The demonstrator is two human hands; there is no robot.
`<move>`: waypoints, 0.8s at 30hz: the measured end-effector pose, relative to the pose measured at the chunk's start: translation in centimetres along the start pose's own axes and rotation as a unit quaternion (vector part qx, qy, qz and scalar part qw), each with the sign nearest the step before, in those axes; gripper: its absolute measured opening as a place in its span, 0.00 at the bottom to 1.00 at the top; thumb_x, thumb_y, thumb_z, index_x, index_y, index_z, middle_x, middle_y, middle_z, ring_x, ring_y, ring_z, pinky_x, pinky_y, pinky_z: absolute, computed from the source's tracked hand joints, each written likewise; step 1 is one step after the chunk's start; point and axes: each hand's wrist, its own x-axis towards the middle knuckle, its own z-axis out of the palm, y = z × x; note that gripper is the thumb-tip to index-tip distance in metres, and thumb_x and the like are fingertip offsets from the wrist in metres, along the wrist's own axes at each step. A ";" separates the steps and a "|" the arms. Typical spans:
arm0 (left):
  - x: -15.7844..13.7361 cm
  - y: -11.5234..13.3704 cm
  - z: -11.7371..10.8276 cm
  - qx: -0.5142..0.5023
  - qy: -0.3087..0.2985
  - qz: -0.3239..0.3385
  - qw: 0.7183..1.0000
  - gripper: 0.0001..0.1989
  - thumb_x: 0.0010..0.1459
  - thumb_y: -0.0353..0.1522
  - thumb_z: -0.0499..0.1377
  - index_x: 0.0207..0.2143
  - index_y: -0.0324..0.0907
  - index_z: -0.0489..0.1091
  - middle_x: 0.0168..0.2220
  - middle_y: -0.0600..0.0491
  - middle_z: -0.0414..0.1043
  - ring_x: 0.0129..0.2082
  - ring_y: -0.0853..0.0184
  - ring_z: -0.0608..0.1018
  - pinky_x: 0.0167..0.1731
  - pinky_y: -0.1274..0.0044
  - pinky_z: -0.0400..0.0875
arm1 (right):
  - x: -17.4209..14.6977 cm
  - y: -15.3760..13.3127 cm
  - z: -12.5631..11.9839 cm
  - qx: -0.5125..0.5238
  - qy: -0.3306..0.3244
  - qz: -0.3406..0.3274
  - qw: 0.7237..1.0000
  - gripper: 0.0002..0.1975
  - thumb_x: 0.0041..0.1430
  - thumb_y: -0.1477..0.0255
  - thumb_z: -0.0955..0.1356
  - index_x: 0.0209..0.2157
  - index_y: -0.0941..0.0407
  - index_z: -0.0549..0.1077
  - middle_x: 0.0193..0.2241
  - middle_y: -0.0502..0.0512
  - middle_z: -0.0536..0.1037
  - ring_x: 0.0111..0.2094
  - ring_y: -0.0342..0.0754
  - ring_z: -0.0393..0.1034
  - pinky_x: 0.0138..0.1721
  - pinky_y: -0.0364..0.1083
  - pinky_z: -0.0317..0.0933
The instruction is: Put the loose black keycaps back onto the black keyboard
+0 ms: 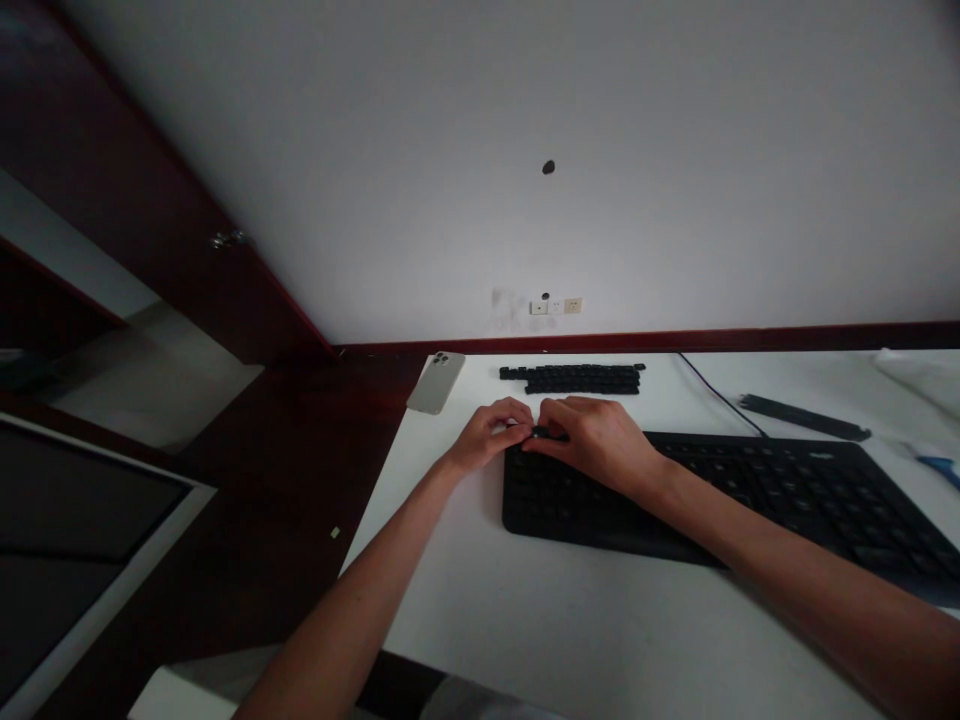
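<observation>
A black keyboard point(600, 515) lies on the white table, its far left corner under my fingers. My left hand point(491, 435) is closed at that corner, with thumb and fingertips pinched together. From the right, my right hand point(600, 437) meets it, its fingers also pinched. A small dark piece point(540, 432) shows between the two sets of fingertips; it is too small and too covered to name. Behind the hands, several loose black keycaps point(581, 378) are laid out in rows.
A phone point(436, 383) lies face down at the table's far left corner. The cable point(720, 393) runs off the back edge. Right of it are a long dark strip point(802, 415), a blue-handled object point(941, 468) and whitish crumpled material point(922, 375). A wall with sockets point(556, 307) stands behind.
</observation>
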 end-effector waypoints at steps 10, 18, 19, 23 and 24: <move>0.0 -0.5 -0.1 -0.008 0.015 -0.013 1.000 0.19 0.58 0.47 0.64 0.35 0.39 0.78 0.44 0.46 0.74 0.47 0.58 0.75 0.51 0.68 0.66 | 0.8 0.8 -1.7 0.211 -0.056 -0.015 0.976 0.14 0.63 0.74 0.70 0.49 0.50 0.78 0.43 0.52 0.83 0.41 0.49 0.77 0.44 0.47 0.68; -0.1 -0.4 0.0 -0.006 -0.010 -0.020 1.000 0.21 0.61 0.48 0.61 0.30 0.38 0.75 0.43 0.46 0.74 0.47 0.59 0.74 0.52 0.67 0.66 | 0.7 1.1 -0.9 0.321 -0.091 0.100 0.938 0.11 0.58 0.69 0.72 0.43 0.51 0.83 0.35 0.50 0.85 0.36 0.49 0.79 0.39 0.46 0.71; -0.1 -0.4 0.0 -0.005 -0.011 -0.018 1.000 0.20 0.62 0.47 0.60 0.30 0.38 0.75 0.43 0.46 0.74 0.46 0.59 0.74 0.52 0.68 0.65 | 0.8 1.3 -0.7 0.338 -0.094 0.118 0.929 0.11 0.57 0.67 0.73 0.43 0.51 0.83 0.35 0.50 0.85 0.36 0.50 0.79 0.40 0.46 0.71; 0.0 0.1 0.0 -0.001 0.006 0.003 1.000 0.18 0.63 0.44 0.59 0.30 0.38 0.73 0.41 0.46 0.73 0.46 0.60 0.74 0.51 0.69 0.65 | 1.0 2.2 -0.2 0.423 -0.148 0.162 0.879 0.16 0.55 0.58 0.74 0.39 0.55 0.83 0.34 0.53 0.84 0.36 0.51 0.77 0.39 0.48 0.70; 0.0 0.2 0.0 0.000 0.009 0.006 1.000 0.18 0.63 0.43 0.59 0.30 0.38 0.73 0.41 0.46 0.73 0.45 0.60 0.74 0.51 0.69 0.65 | 1.0 2.4 -0.2 0.448 -0.164 0.168 0.863 0.17 0.55 0.57 0.73 0.38 0.56 0.83 0.34 0.54 0.84 0.36 0.50 0.77 0.39 0.48 0.69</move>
